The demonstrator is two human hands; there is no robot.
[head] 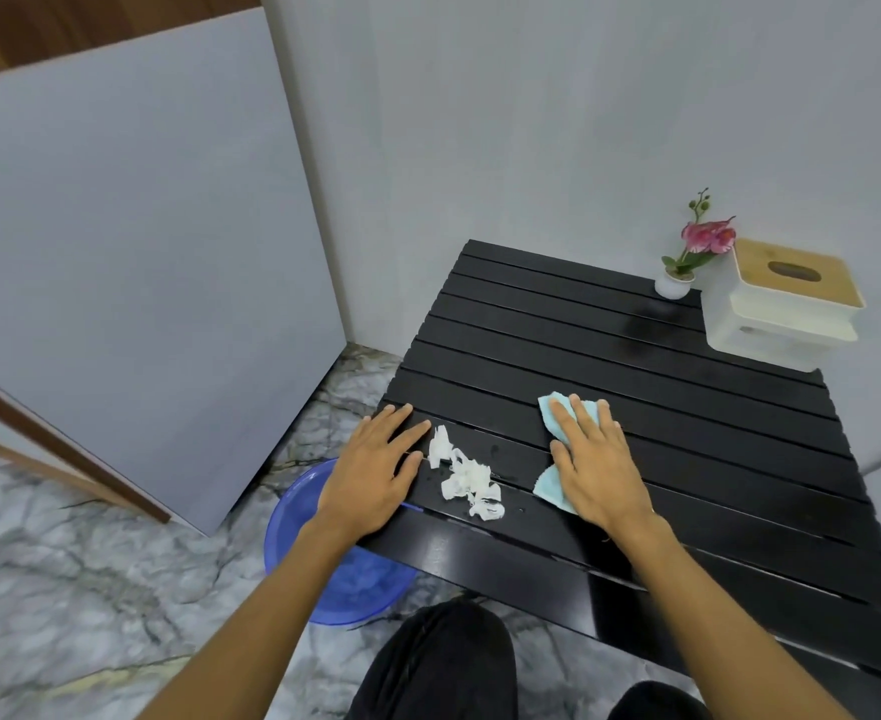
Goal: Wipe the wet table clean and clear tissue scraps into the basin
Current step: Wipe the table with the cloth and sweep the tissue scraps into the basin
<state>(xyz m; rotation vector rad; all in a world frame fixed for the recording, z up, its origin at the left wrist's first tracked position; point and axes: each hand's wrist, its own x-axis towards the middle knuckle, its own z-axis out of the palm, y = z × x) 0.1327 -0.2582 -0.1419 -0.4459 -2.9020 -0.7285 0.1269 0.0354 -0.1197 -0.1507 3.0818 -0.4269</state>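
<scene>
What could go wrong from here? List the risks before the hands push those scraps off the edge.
1. The tissue scraps look wet and shredded; they may smear or lodge in the gaps of the slatted table.
2. The blue basin sits partly under the table edge, so swept scraps may miss it.
3. The cloth under the right hand may spread water.

Table [688, 433] middle bare; tissue box [786, 304], flower pot [675, 284] block far right corner; scraps [467, 478] between hands.

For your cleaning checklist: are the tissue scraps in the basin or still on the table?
Still on the table: the tissue scraps lie between both hands, outside the blue basin.
</scene>
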